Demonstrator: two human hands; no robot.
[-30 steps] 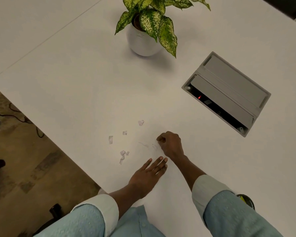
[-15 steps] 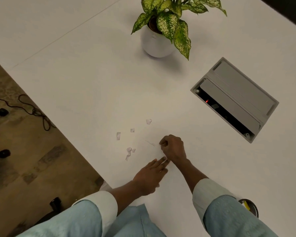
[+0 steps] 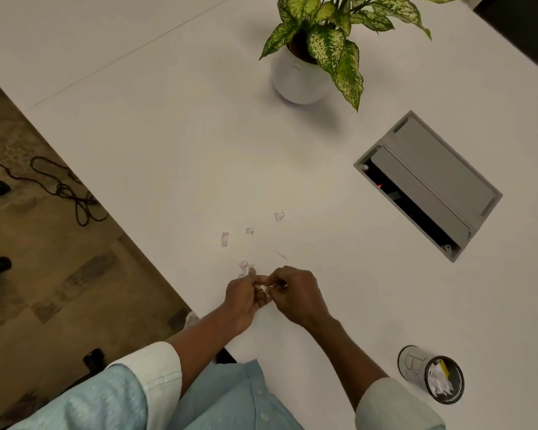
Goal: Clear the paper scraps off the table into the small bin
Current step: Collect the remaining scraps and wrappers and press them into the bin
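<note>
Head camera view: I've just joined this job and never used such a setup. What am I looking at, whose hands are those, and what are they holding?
There is no robot here. One camera worn on a person's head looks forward and down, so the two arms coming in from the bottom edge are the wearer's own. The left hand and right hand meet over the white table, and both pinch a small white paper scrap. More loose scraps lie on the table just beyond the hands. The small bin, with paper inside, stands near the right sleeve. A potted plant and a grey cable hatch sit further back.
</note>
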